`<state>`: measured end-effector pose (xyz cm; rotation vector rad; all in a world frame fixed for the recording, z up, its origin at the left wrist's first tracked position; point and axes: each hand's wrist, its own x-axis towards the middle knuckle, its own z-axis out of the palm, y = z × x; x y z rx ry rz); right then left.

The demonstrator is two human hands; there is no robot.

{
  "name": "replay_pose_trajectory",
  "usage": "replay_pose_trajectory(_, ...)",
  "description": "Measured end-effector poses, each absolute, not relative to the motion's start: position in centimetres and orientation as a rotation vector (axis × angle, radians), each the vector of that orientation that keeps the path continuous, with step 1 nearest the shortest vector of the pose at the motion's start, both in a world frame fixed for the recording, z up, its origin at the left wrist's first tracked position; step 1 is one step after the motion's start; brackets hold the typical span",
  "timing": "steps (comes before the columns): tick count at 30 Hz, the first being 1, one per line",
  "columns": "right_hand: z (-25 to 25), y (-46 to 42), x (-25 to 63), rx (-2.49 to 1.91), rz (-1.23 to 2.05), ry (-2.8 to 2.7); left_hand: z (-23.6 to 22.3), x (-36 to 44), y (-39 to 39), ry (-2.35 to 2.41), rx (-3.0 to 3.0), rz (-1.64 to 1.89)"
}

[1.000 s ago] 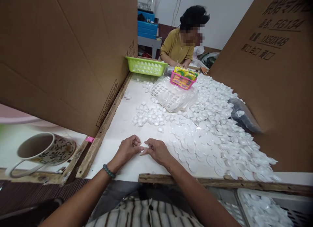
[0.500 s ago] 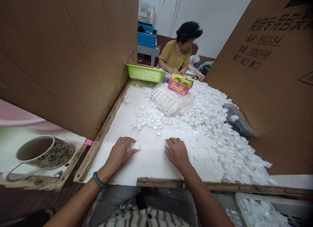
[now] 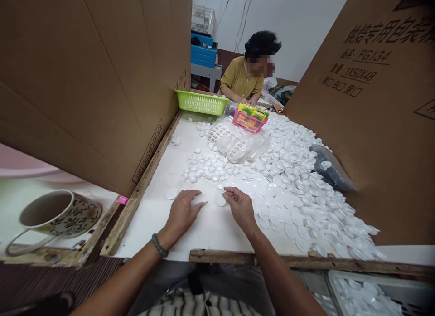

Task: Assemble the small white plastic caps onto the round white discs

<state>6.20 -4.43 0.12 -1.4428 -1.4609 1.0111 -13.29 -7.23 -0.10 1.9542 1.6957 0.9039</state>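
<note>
My left hand hovers over the white tabletop, thumb and fingers apart, with nothing between them. Just beyond its knuckles, on the left, lies a white round disc. My right hand has thumb and fingers pinched at the edge of another white round disc, between the two hands. A small white piece lies beside those fingertips. Ahead is a cluster of small domed white pieces. A broad heap of thin white discs spreads to the right of my right hand.
Cardboard walls flank the table. A wooden strip edges its front. Farther back are a plastic bag, pink basket, green basket and a person in yellow. A patterned mug stands left.
My left hand has let go of its white disc, now lying on the table, and moved right. My right hand has shifted slightly left, with its disc now showing flatter.
</note>
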Motion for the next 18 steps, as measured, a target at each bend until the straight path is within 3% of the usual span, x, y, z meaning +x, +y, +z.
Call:
replay_pose_trajectory(4, 0.3, -4.6, 5.3, -1.369, 1.198, -1.335, -0.3, -10.8, -5.9, 1.500, 1.678, 0.829)
replay_pose_trajectory(7, 0.5, -5.0, 5.0, -1.325, 1.150, -1.512, -0.6, -10.5, -5.3, 1.420, 1.689, 0.850)
replay_pose_trajectory(14, 0.7, -1.9, 6.1, -1.420, 0.394, -2.069, -1.5, -13.6, -6.5, 1.463, 2.144, 0.946)
replay_pose_trajectory(18, -0.3, -0.2, 5.6, -1.440, 0.250, -2.373, -1.8, -14.2, -7.0, 1.547, 2.103, 0.930)
